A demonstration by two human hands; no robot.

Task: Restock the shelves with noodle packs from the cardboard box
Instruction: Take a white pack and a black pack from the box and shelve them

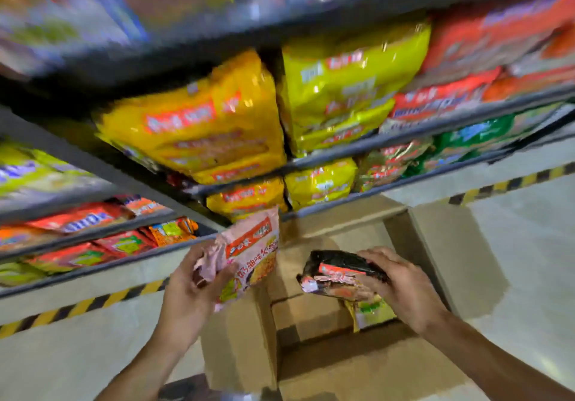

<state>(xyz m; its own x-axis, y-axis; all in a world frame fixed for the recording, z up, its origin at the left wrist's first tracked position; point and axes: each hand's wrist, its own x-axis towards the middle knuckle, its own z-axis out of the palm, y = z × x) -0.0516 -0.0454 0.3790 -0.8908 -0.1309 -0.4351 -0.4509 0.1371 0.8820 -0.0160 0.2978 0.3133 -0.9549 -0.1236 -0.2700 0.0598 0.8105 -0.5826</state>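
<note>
My left hand [189, 288] grips a pink noodle pack [252, 254] by its left end, holding it up in front of the lower shelves. My right hand [395, 282] holds a black and red noodle pack [336, 273] from the right side, above the open cardboard box [245, 341]. A green and yellow pack [370, 310] lies inside the box under the right hand. Grey shelves [342, 154] ahead are stocked with yellow, green and red noodle packs; the view is blurred.
The box stands on the pale floor with its flaps [448, 254] spread open. Yellow and black hazard tape [87, 304] runs along the base under the shelves. Orange and red packs [124, 245] fill the low shelves at left.
</note>
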